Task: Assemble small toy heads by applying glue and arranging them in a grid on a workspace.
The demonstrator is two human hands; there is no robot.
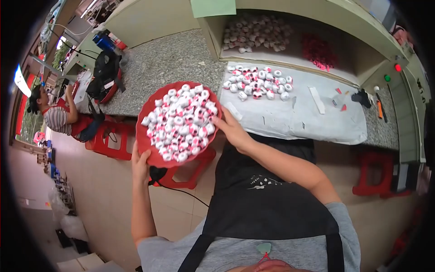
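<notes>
The left hand [141, 162] and right hand [235, 131] clasp opposite sides of a red bowl [143, 137] heaped with white-and-pink pieces [181, 122], held up beside the counter [176, 54]. Shifting this load seems the step; the next move probably calls for level support. Beyond, similar pieces [259, 82] lie on a white sheet [281, 121].
</notes>
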